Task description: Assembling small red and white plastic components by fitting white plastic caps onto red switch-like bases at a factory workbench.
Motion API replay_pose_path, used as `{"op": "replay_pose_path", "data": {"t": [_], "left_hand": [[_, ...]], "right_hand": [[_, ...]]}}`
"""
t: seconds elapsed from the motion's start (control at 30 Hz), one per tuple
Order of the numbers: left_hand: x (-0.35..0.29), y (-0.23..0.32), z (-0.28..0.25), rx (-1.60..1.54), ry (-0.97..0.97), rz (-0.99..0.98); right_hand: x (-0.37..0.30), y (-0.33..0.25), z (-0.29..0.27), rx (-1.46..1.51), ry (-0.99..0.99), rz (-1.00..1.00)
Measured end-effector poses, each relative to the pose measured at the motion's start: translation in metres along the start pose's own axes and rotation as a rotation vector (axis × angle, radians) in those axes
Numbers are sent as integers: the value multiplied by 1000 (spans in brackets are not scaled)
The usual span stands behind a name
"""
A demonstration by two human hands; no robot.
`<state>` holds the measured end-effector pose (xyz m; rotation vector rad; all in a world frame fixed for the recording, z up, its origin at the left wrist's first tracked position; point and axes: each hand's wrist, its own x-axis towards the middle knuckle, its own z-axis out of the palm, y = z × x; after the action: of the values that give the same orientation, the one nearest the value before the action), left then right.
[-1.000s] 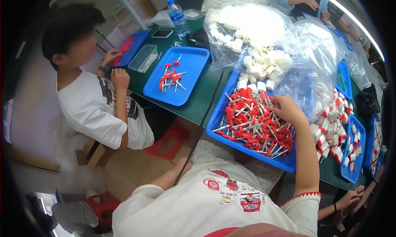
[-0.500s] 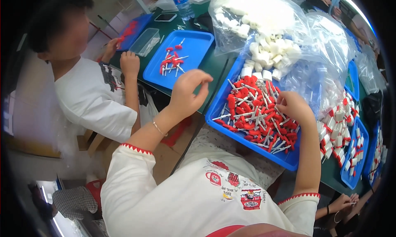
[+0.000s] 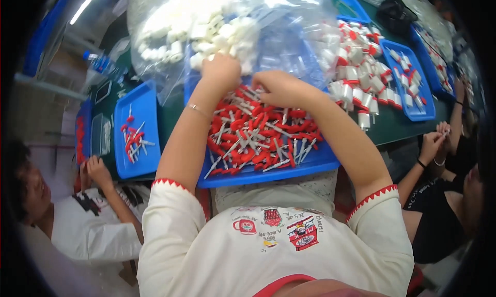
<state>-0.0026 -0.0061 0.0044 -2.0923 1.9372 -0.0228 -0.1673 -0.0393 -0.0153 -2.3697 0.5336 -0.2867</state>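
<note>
A blue tray (image 3: 289, 171) in front of me holds a heap of red caps with white stems (image 3: 258, 134). White cylindrical pieces (image 3: 227, 36) spill from a clear plastic bag at its far end. My left hand (image 3: 221, 73) is at the near edge of these white pieces, fingers curled and their tips hidden. Just right of it, my right hand (image 3: 284, 87) bends over the far part of the red heap, its fingers curled inward. Blur and the hand itself hide whatever is between those fingers.
To the left, a smaller blue tray (image 3: 121, 160) holds a few red-and-white parts, near a clear box (image 3: 99, 134), a phone (image 3: 103, 92) and a water bottle (image 3: 103, 64). Joined red-and-white pieces (image 3: 359, 82) pile up at right beside another blue tray (image 3: 426, 111). People sit on both sides.
My view has turned to the right. My left hand has gone from the air left of the tray to the white pieces; my right hand has moved toward the heap's far end, close to the left.
</note>
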Motion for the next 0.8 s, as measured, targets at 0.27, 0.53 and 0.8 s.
{"op": "replay_pose_path", "data": {"t": [0.27,0.53,0.8], "left_hand": [[-17,-1,16,-71,154,101],[-26,-7,8,-667,474,225],[-14,0,7,-791,557,345]], "right_hand": [[15,18,7,241,215,23],[12,-30,9,315,586,-297],[0,-12,-9,349,582,-11]]}}
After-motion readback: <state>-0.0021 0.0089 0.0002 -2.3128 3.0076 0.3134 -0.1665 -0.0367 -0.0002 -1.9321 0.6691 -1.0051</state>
